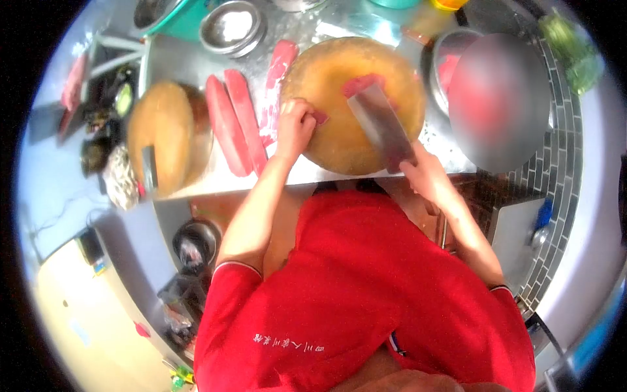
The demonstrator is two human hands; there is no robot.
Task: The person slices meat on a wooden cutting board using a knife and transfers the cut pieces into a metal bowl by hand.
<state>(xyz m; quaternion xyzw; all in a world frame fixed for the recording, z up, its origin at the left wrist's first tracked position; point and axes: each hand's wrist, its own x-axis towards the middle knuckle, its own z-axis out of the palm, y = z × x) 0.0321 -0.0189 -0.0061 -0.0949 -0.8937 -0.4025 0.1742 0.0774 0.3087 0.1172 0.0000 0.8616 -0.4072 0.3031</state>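
My right hand (424, 173) is wrapped round the handle of a wide cleaver (375, 121). The blade lies slanted over a round wooden chopping board (326, 59), its far end against a small pile of cut red meat (364, 83). At the board's left edge, my left hand (297, 127) has its fingers curled in on a small piece of meat (319, 117). Left of the board, two long strips of raw meat (228, 124) lie side by side on the metal table (189, 59). Another long piece of meat (282, 59) lies between them and the board.
A second round chopping board (160, 124) stands at the left, with a dark blade (149, 166) on it. Metal bowls (208, 32) are stacked at the back. On the right, a metal bowl (439, 78) holds red meat beside a blurred patch. Black bags (186, 304) sit low at left.
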